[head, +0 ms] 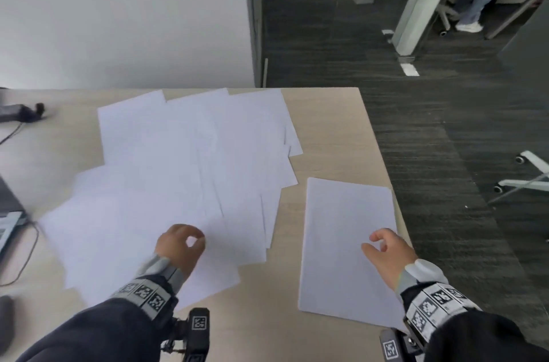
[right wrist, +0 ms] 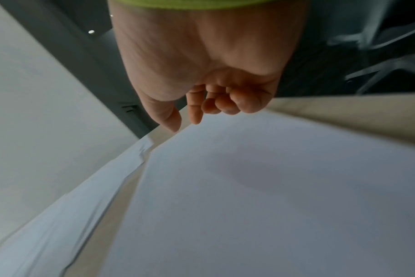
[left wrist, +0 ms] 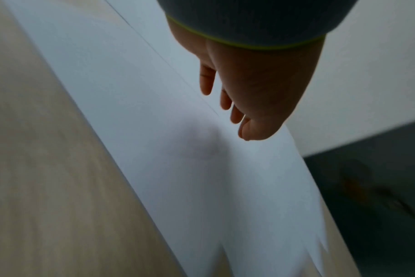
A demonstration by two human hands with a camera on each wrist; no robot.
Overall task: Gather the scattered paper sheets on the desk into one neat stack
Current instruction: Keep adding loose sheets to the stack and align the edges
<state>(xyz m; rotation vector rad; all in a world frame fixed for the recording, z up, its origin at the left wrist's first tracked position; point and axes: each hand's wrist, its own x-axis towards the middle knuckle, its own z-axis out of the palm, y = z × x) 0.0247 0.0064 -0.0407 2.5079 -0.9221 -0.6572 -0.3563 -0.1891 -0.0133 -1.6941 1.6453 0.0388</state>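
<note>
Several white paper sheets [head: 178,159] lie scattered and overlapping across the middle and left of the pale wooden desk [head: 326,130]. A neat stack of sheets [head: 347,228] lies apart from them, by the desk's right edge. My left hand [head: 194,238] hovers over the near part of the scattered sheets [left wrist: 178,187]. In the left wrist view the left hand [left wrist: 225,105] hangs with relaxed fingers, holds nothing and casts a shadow on the paper. My right hand [head: 375,243] is above the stack [right wrist: 272,206], and the right hand [right wrist: 197,116] has loosely curled fingers that hold nothing.
A dark device with a cable [head: 23,112] sits at the desk's far left, and a dark flat object [head: 9,201] lies at the left edge. Right of the desk is dark carpet with a chair base [head: 528,177]. A wall stands behind the desk.
</note>
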